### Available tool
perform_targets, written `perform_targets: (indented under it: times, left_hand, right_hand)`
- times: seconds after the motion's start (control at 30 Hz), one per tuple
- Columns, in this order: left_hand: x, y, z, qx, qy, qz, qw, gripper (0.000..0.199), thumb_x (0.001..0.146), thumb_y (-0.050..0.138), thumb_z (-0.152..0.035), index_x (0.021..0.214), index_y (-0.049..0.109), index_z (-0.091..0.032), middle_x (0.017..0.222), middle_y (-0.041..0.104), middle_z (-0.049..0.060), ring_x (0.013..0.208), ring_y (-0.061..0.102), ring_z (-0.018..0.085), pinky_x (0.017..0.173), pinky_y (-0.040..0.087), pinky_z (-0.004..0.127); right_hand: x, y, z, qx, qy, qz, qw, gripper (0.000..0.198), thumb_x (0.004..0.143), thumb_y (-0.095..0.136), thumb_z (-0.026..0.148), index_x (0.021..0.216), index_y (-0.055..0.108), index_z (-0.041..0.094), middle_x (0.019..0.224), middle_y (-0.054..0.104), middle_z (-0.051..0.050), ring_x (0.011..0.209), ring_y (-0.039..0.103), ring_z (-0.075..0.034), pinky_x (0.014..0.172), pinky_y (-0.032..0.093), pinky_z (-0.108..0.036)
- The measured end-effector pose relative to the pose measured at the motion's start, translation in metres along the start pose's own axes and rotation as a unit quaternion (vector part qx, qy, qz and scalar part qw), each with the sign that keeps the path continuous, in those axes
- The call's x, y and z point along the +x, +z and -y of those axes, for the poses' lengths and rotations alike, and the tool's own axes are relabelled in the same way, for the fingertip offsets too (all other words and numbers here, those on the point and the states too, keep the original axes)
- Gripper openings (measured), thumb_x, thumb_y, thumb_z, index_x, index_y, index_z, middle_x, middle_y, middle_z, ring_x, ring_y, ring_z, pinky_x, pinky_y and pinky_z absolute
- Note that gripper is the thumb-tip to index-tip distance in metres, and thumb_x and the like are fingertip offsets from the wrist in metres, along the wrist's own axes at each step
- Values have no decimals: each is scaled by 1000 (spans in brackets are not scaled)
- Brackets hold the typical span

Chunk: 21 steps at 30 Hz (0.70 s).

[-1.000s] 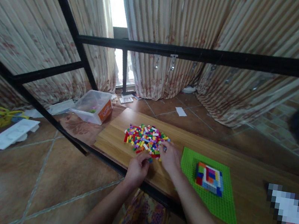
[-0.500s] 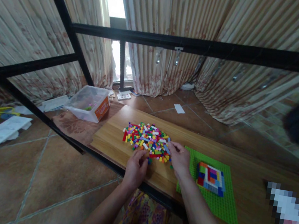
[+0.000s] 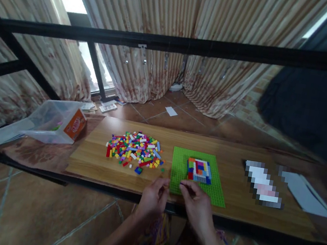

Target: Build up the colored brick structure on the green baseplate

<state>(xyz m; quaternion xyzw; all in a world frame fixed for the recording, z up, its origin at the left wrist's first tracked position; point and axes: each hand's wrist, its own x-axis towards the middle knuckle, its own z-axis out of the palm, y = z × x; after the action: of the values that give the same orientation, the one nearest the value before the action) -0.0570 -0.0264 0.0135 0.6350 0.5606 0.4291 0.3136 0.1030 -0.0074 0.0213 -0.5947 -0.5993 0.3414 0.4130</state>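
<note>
My left hand point(image 3: 154, 197) is by the front edge of the table, just left of the green studded baseplate point(image 3: 180, 162). Its fingers are pinched together, and whatever is between them is too small to make out. Over the front part of the baseplate, my right hand point(image 3: 197, 202) also has its fingertips closed, with a tiny dark bit at the tips that I cannot name. A flat, square build of multicoloured bricks point(image 3: 199, 171) is on the baseplate, beyond my right hand. To the left lies a heap of loose toy bricks point(image 3: 136, 148), with a blue brick point(image 3: 138, 170) at its near side.
The wooden table point(image 3: 90, 156) carries a blurred-out flat item point(image 3: 262, 183) and a white sheet point(image 3: 307, 195) at the right. A clear plastic box point(image 3: 54, 122) with an orange label stands past the left end. A black metal rail point(image 3: 176, 43) crosses behind, before curtains.
Both hands have moved from the brick heap to the front of the baseplate, coming closer together. The view has turned to the right.
</note>
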Motion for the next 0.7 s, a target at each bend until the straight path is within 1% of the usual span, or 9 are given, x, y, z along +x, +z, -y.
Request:
perform_targets:
  times: [0.1,0.23,0.33,0.5,0.6,0.7]
  left_hand:
    - [13,13,-4,6,-4,17,1000,28,82,52,-16,107,62,-22,93,65,5,73,61,15,69,50,28]
    - [34,28,-9,22,8,33,999,33,81,50,-14,112,61,-21,99,63,6,74,60,15,72,51,30]
    - [47,39,-13,32,12,41,999,36,81,50,-12,114,60,-19,99,63,7,76,60,16,76,52,32]
    - [59,50,-16,67,0,68,995,40,81,48,-12,120,57,-17,105,63,9,90,62,19,85,52,34]
    - [60,51,-18,111,-4,87,990,41,82,48,-13,123,56,-16,109,62,10,96,61,21,90,50,36]
    - [59,50,-19,134,-5,97,986,41,83,47,-14,123,57,-17,110,63,10,96,61,21,91,50,35]
  right_hand:
    - [14,-20,-7,-55,-33,-33,997,29,85,54,45,92,70,22,96,71,-7,88,65,-23,84,49,-39]
    - [38,-34,-14,-136,-105,-51,984,29,88,52,43,88,72,22,95,68,-8,91,61,-23,87,47,-40]
    - [55,-34,-17,-190,-153,-50,969,27,88,52,39,90,73,22,99,66,-9,97,57,-25,86,47,-41]
    - [71,-28,-20,-243,-200,-46,948,23,88,53,33,87,74,24,103,63,-9,98,53,-25,84,46,-40]
    - [74,-25,-22,-249,-216,-53,943,21,87,56,33,84,75,24,102,62,-8,95,53,-24,83,47,-40]
    - [75,-23,-25,-233,-217,-64,946,21,87,57,36,83,75,25,100,63,-7,94,54,-24,83,46,-40]
